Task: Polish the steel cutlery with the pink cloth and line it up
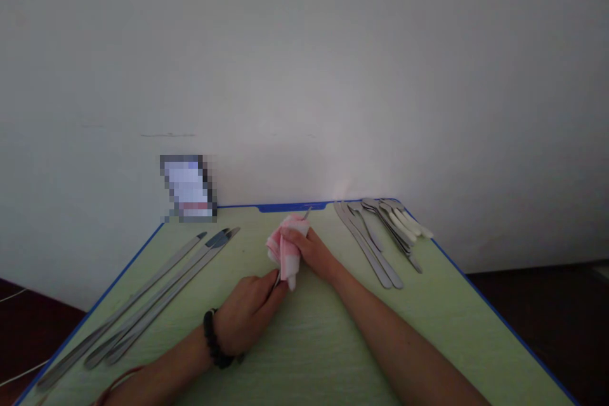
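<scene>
Low over the middle of the table, my left hand (254, 307), with a dark beaded bracelet at the wrist, is closed around the handle end of a table knife (307, 212). Only its narrow metal tip and a bit of the handle show. My right hand (304, 247) grips a pink and white cloth (288, 247) wrapped around the knife's middle. The cloth hides most of the metal, and one corner hangs toward me.
Several long table knives (162, 292) lie on the left of the green table (304, 355). Forks (364, 247), spoons (390, 222) and white-handled cutlery (409, 222) lie at the right. A blurred phone-like device (188, 187) leans against the wall (304, 76).
</scene>
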`<act>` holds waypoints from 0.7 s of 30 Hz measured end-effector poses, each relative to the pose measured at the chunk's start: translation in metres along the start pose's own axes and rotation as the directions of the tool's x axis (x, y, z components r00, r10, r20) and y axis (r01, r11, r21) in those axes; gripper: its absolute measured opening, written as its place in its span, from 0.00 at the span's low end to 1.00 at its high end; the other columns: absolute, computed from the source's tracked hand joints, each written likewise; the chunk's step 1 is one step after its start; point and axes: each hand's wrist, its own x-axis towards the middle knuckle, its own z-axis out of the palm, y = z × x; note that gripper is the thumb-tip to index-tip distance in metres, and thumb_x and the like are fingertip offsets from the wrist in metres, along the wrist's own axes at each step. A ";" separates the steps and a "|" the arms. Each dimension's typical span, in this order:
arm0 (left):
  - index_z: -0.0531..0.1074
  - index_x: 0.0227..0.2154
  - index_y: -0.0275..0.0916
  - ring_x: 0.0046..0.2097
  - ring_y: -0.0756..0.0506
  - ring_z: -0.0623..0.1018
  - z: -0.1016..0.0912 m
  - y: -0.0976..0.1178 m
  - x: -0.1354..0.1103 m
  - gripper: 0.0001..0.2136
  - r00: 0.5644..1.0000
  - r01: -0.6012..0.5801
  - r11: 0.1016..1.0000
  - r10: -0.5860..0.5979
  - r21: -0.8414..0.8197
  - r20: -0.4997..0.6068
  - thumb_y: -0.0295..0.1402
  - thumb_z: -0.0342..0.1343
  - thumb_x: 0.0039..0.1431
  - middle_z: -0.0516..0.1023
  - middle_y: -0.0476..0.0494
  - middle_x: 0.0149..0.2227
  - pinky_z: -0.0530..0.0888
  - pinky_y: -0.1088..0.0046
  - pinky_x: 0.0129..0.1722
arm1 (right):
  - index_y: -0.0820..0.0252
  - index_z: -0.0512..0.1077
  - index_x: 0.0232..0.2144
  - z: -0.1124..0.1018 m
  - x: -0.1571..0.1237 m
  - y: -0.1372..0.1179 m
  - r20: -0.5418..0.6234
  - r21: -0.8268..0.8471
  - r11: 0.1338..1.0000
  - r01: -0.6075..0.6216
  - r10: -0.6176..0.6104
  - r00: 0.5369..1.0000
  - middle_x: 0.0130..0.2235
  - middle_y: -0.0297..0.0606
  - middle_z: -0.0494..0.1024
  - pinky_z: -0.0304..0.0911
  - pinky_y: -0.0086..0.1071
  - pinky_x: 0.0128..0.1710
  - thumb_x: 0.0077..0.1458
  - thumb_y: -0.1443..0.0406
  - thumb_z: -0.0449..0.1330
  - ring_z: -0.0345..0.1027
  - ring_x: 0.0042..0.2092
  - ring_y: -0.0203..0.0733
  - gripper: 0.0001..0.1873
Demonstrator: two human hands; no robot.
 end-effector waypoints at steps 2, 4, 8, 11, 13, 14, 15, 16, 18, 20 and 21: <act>0.65 0.31 0.40 0.25 0.48 0.67 0.000 0.000 0.000 0.17 1.000 0.005 1.000 -0.005 0.005 0.002 0.42 0.34 0.65 0.68 0.49 0.24 0.64 0.73 0.29 | 0.62 0.70 0.22 0.000 0.000 -0.001 0.022 0.002 1.000 0.003 -0.003 1.000 0.23 0.32 0.68 0.56 0.29 0.29 0.48 0.54 0.59 0.59 0.27 0.34 0.16; 0.65 0.31 0.40 0.26 0.47 0.68 0.000 0.000 0.000 0.18 1.000 -0.003 1.000 0.003 -0.002 0.000 0.42 0.33 0.65 0.69 0.49 0.24 0.65 0.74 0.30 | 0.63 0.71 0.23 0.000 0.000 -0.001 0.035 -0.007 1.000 0.007 -0.007 0.999 0.23 0.33 0.69 0.57 0.30 0.30 0.48 0.55 0.59 0.59 0.27 0.34 0.16; 0.65 0.30 0.40 0.26 0.47 0.67 -0.001 0.000 0.001 0.18 1.000 -0.003 1.000 0.003 -0.014 0.006 0.42 0.33 0.65 0.69 0.49 0.24 0.65 0.73 0.30 | 0.63 0.71 0.24 0.000 0.000 -0.001 0.053 -0.019 1.000 -0.010 0.011 0.999 0.25 0.34 0.70 0.57 0.30 0.30 0.49 0.54 0.58 0.61 0.27 0.35 0.17; 0.65 0.30 0.39 0.26 0.47 0.67 0.000 -0.001 0.000 0.18 1.000 -0.010 1.000 0.010 -0.003 0.003 0.42 0.34 0.65 0.69 0.49 0.24 0.65 0.73 0.30 | 0.63 0.70 0.23 -0.001 0.000 0.000 0.050 -0.006 1.000 -0.009 0.009 0.999 0.23 0.33 0.69 0.56 0.30 0.29 0.48 0.53 0.59 0.59 0.26 0.34 0.17; 0.65 0.30 0.39 0.26 0.47 0.68 0.000 -0.001 0.000 0.18 1.000 -0.023 1.000 0.023 0.006 -0.005 0.42 0.34 0.65 0.69 0.49 0.24 0.65 0.73 0.30 | 0.63 0.70 0.23 -0.001 0.000 0.001 0.040 -0.018 1.000 -0.007 0.007 0.999 0.22 0.32 0.68 0.56 0.29 0.28 0.48 0.53 0.59 0.58 0.25 0.33 0.17; 0.65 0.30 0.39 0.26 0.47 0.68 0.000 -0.002 0.000 0.18 1.000 -0.029 1.000 0.029 0.007 -0.007 0.42 0.34 0.65 0.69 0.49 0.24 0.65 0.73 0.30 | 0.63 0.70 0.23 -0.001 0.000 0.001 0.036 -0.029 1.000 -0.008 0.009 0.999 0.22 0.32 0.68 0.55 0.29 0.28 0.48 0.53 0.59 0.58 0.25 0.33 0.17; 0.65 0.30 0.39 0.26 0.48 0.68 0.000 -0.002 0.000 0.18 0.999 -0.031 0.999 0.032 0.008 -0.010 0.42 0.34 0.65 0.69 0.49 0.24 0.65 0.73 0.30 | 0.63 0.70 0.23 -0.001 0.000 0.001 0.028 -0.041 0.999 -0.011 0.012 1.000 0.22 0.32 0.68 0.55 0.29 0.27 0.48 0.53 0.59 0.58 0.25 0.33 0.17; 0.65 0.30 0.39 0.26 0.48 0.68 0.000 -0.002 0.000 0.18 0.999 -0.031 0.999 0.031 0.009 -0.009 0.42 0.35 0.65 0.69 0.49 0.24 0.65 0.73 0.29 | 0.63 0.70 0.23 -0.001 0.000 0.001 0.021 -0.050 0.999 -0.014 0.015 1.000 0.22 0.32 0.68 0.55 0.29 0.27 0.48 0.53 0.59 0.58 0.25 0.33 0.18; 0.65 0.31 0.39 0.25 0.48 0.67 0.000 -0.002 0.000 0.17 1.000 -0.027 1.000 0.027 0.008 0.000 0.42 0.34 0.65 0.68 0.49 0.24 0.65 0.73 0.28 | 0.62 0.70 0.22 -0.001 0.000 0.000 0.023 -0.046 0.999 -0.023 0.024 0.999 0.22 0.32 0.68 0.56 0.29 0.28 0.48 0.52 0.59 0.58 0.25 0.33 0.18; 0.65 0.31 0.39 0.25 0.47 0.68 0.000 -0.001 0.000 0.17 1.000 -0.024 1.000 0.024 0.010 0.007 0.41 0.34 0.65 0.68 0.49 0.24 0.64 0.73 0.28 | 0.62 0.70 0.23 -0.001 0.000 0.000 0.033 -0.027 0.999 -0.027 0.028 0.999 0.22 0.32 0.69 0.57 0.29 0.28 0.48 0.51 0.59 0.59 0.25 0.33 0.19; 0.65 0.32 0.39 0.26 0.47 0.68 0.001 -0.002 0.000 0.17 1.000 -0.025 1.000 0.025 0.012 0.008 0.41 0.34 0.65 0.69 0.49 0.24 0.64 0.73 0.28 | 0.62 0.70 0.23 -0.001 0.001 0.000 0.036 -0.021 0.999 -0.027 0.028 0.999 0.22 0.32 0.69 0.57 0.29 0.28 0.48 0.51 0.58 0.59 0.25 0.34 0.19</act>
